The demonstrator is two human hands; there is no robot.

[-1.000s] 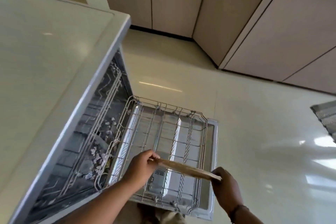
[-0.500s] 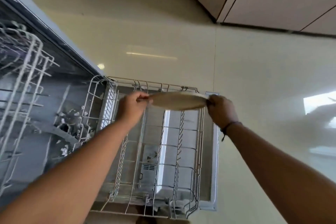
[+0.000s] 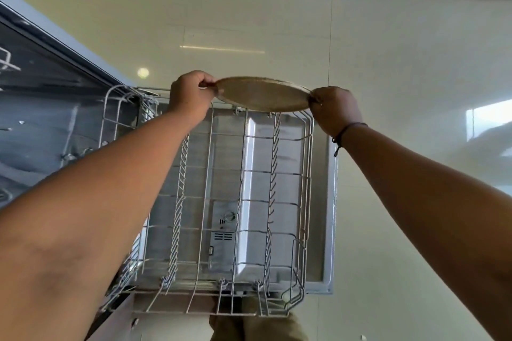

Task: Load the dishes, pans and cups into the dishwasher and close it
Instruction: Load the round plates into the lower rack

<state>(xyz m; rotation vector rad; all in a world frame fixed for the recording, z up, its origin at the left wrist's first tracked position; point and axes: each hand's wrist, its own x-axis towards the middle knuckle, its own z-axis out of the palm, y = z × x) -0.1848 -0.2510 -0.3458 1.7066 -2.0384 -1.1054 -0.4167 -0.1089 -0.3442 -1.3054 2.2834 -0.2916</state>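
Pinching opposite rims, left hand (image 3: pixel 191 94) and right hand (image 3: pixel 336 111) hold plate (image 3: pixel 261 93) tilted, crosswise.

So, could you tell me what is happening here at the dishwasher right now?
A person is loading the dishwasher. Both hands hold one round tan plate by its opposite edges: the left hand pinches the left rim, the right hand the right rim. The plate hangs over the far end of the pulled-out lower rack, which sits above the open dishwasher door. No dishes show in the rack, and the plate is not yet slotted in.
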